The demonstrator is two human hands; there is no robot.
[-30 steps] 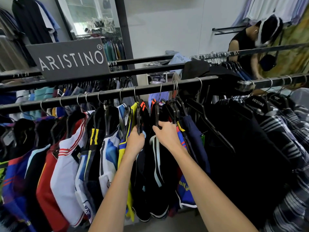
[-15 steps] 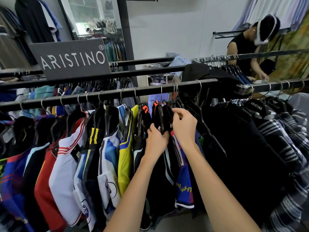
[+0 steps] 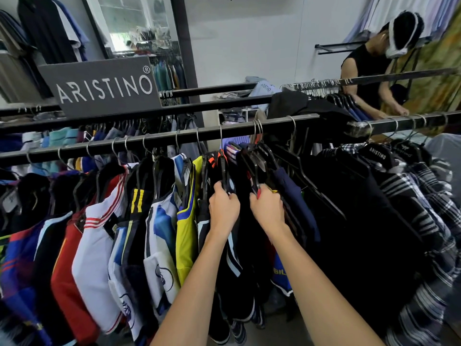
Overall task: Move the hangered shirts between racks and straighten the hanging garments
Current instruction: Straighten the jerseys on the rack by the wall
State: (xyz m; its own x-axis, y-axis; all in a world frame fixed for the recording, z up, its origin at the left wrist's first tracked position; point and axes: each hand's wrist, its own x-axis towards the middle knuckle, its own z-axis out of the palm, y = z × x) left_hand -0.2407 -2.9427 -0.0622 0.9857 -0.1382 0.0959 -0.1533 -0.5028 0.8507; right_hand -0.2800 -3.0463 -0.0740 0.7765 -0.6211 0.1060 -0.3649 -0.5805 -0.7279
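Observation:
A black rail [image 3: 159,143] crosses in front of me, packed with sports jerseys on black hangers. My left hand [image 3: 223,208] grips the shoulder of a black hanger [image 3: 222,171] carrying a black jersey with orange marks. My right hand [image 3: 268,208] grips the neighbouring black hanger [image 3: 253,168], whose dark garment shows red and yellow trim at my fingers. Both hands sit side by side just below the rail. A yellow-and-blue jersey [image 3: 187,221] hangs directly left of my left hand, a navy shirt [image 3: 289,186] directly right of my right hand.
Dark and plaid shirts [image 3: 411,201] fill the rail's right part. A grey ARISTINO sign [image 3: 104,87] stands on the rail behind. Another person [image 3: 374,78] works at a far rack on the right. A mirror [image 3: 139,23] leans on the back wall.
Both hands shifted right along the rail from the yellow jersey to the dark hangers. My right hand rose to the hanger tops, then dropped to the hanger shoulder beside the left.

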